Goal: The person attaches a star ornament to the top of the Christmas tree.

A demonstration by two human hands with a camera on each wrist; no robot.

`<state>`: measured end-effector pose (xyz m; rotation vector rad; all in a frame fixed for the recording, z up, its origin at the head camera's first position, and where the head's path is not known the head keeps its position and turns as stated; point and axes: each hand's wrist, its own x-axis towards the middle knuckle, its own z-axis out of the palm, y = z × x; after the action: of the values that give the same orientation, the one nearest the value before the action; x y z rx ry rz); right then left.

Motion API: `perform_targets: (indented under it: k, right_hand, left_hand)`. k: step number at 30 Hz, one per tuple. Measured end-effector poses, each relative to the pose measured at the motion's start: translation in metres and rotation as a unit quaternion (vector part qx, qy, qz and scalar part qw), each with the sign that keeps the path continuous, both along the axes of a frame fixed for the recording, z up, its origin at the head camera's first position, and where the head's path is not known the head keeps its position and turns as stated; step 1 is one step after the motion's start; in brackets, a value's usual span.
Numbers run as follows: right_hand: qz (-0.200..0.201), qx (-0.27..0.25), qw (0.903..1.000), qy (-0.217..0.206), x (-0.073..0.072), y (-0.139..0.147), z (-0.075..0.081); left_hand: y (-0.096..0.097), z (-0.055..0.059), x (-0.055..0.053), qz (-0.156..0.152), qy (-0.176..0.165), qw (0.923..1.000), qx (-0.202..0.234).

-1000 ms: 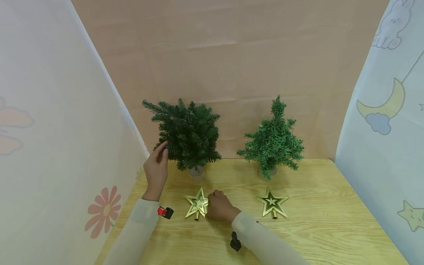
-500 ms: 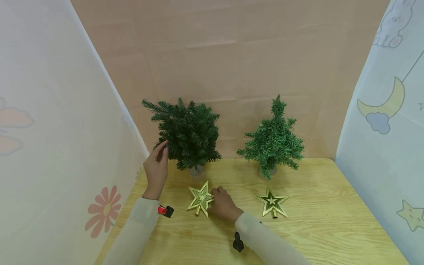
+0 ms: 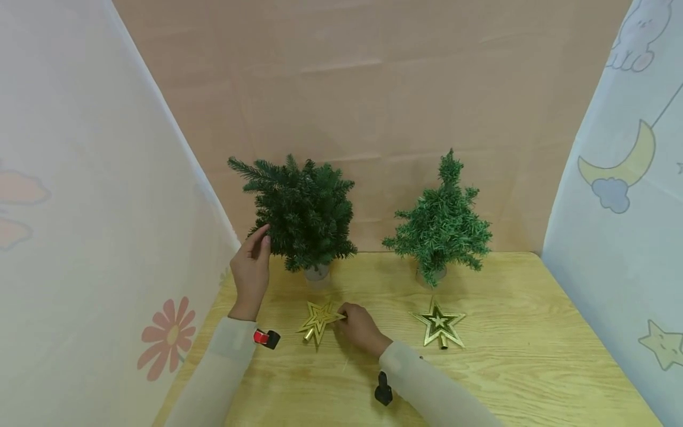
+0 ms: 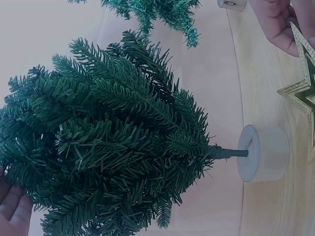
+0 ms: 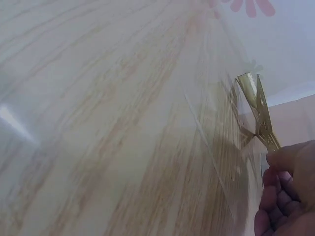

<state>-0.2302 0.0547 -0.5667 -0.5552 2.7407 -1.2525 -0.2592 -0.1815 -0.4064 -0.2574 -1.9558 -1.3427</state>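
A gold star tree topper (image 3: 318,318) tilts just left of my right hand (image 3: 361,327), which pinches one of its points. The right wrist view shows the star (image 5: 264,118) edge-on, with the thumb (image 5: 285,156) pressed against its tip. My left hand (image 3: 251,270) is raised at the left side of a dark green artificial Christmas tree (image 3: 304,216). Its fingers (image 4: 14,204) reach the outer branches in the left wrist view. This tree stands on a pale round base (image 4: 268,153).
A lighter green artificial tree (image 3: 440,231) stands at the back right. In front of it a second gold star topper (image 3: 439,323) lies flat on the wooden table (image 3: 512,367). A tan backdrop (image 3: 352,89) and printed side cloths close in the table.
The held star has turned and tipped up from lying flat in my right hand's fingers. That hand has shifted slightly right. My left hand stays by the dark tree.
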Motion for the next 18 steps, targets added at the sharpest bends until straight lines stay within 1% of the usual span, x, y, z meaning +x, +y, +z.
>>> perform_targets:
  k: [4,6,9,12,15,18]
  right_hand:
    - [-0.002,-0.016,0.9997,-0.02,0.001,0.0,0.002]
    - [-0.003,-0.03,0.9987,-0.042,0.001,0.0,0.003]
    - [-0.007,-0.057,0.9942,-0.091,0.001,0.0,0.005]
    - [-0.021,-0.077,0.9875,-0.136,-0.001,0.0,0.007]
    - [-0.036,-0.08,0.9867,-0.136,-0.002,-0.001,0.007]
    - [-0.043,-0.08,0.9892,-0.115,-0.003,0.0,0.006]
  left_hand:
    - [0.0,0.0,-0.001,0.002,0.004,1.0,0.005]
    - [0.002,0.001,0.0,0.007,0.007,0.9999,0.004]
    - [0.007,0.008,0.006,0.012,0.011,0.9999,-0.001]
    - [0.014,0.019,0.015,0.015,0.014,0.9998,-0.003]
    - [0.018,0.026,0.022,0.015,0.014,0.9998,-0.002]
    - [0.019,0.027,0.024,0.016,0.012,0.9998,-0.003]
